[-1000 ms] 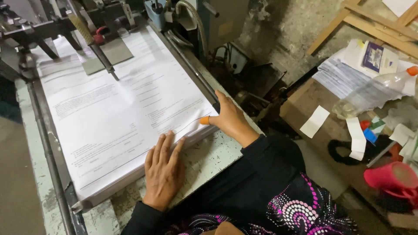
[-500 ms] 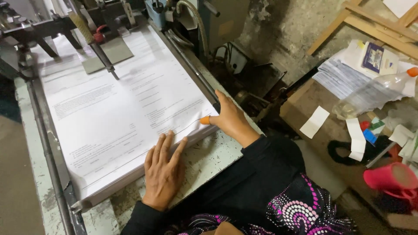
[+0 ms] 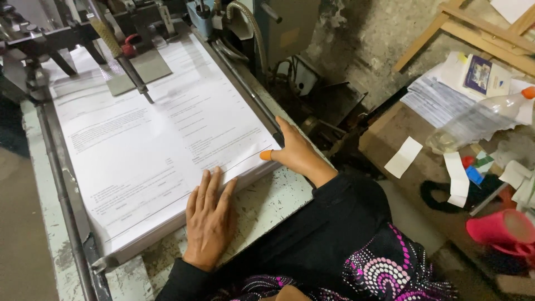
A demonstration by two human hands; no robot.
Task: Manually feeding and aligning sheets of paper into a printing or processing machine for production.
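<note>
The table [image 3: 262, 206], a worn, paint-flecked machine bed, fills the left half of the frame, with a metal guide rail [image 3: 61, 195] down its left edge. On it lies the paper stack [image 3: 150, 150], printed sheets reaching from the upper left to the lower centre, its near edge slightly fanned.

The left hand [image 3: 209, 220] lies flat at lower centre, fingers spread and open, tips on the stack's near edge. The right hand [image 3: 295, 153] cups the stack's right corner, fingers curled loosely against the side, gripping nothing (an orange cap sits on the thumb).

Risks, as judged: uneven pressure could skew or buckle the top sheets; paper edges could cut the bare fingers; the feeder arms [image 3: 120, 53] at upper left are a pinch hazard.
</note>
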